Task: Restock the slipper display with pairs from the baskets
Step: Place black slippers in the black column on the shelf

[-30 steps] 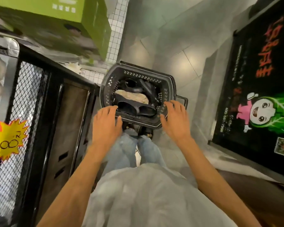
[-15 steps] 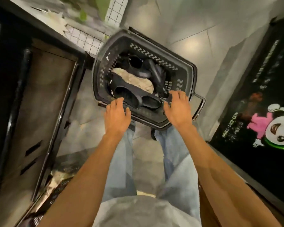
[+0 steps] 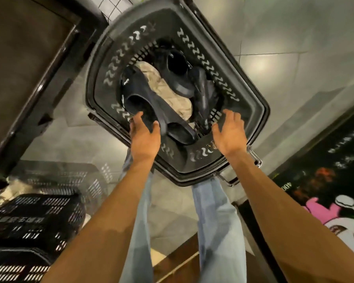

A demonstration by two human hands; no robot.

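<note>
Slipper (image 3: 140,92) navy, chunky, in basket (image 3: 251,94); left hand (image 3: 144,139) pinches it; right hand (image 3: 230,133) spread, empty.

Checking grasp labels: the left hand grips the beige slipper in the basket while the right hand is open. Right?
In the head view the left hand grips the navy slipper in the basket, not the beige slipper; the right hand is open.

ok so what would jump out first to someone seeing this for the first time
The dark basket with white zigzag cutouts fills the top centre, with one beige slipper lying among navy ones inside. The left hand pinches the nearest navy slipper at the basket's near side, while the right hand hovers open over its near right wall. A bright cartoon poster runs down the right edge.
</note>
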